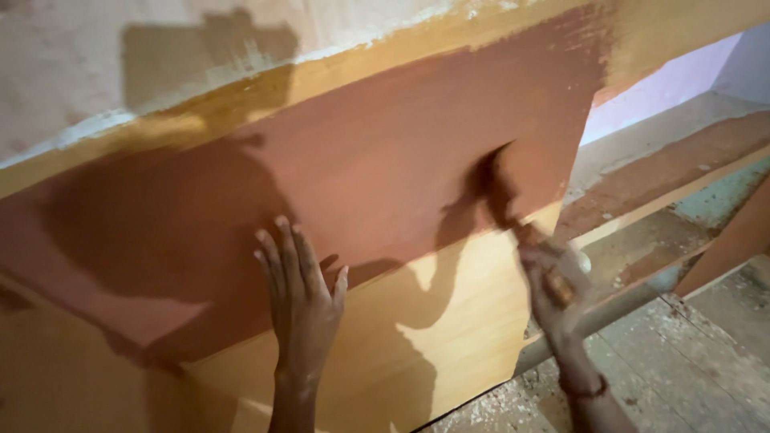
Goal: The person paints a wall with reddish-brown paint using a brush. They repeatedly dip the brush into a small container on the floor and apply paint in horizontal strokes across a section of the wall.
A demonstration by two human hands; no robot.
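Around my hands I saw a big wooden panel standing on edge, upper part coated reddish-brown, lower part bare pale wood. Above it ran a pale, patchy wall w/ a yellowish strip along the panel's top. To the rt a wooden frame rail sloped down, dusty, and below it lay a gritty concrete floor speckled w/ white debris. Strong shadows of my arms fell across the panel, incl. a dark one near the brush.

My left hand was pressed flat on the panel at the edge of the painted area, fingers spread wide and pointing up, holding nothing. My right hand was raised at the panel's rt edge, wrist bent, fingers curled tight round the handle of a paint brush; a band sat on that wrist. The brush head touched the coated patch near the panel's rt edge, blurred, so bristle detail I couldn't tell.
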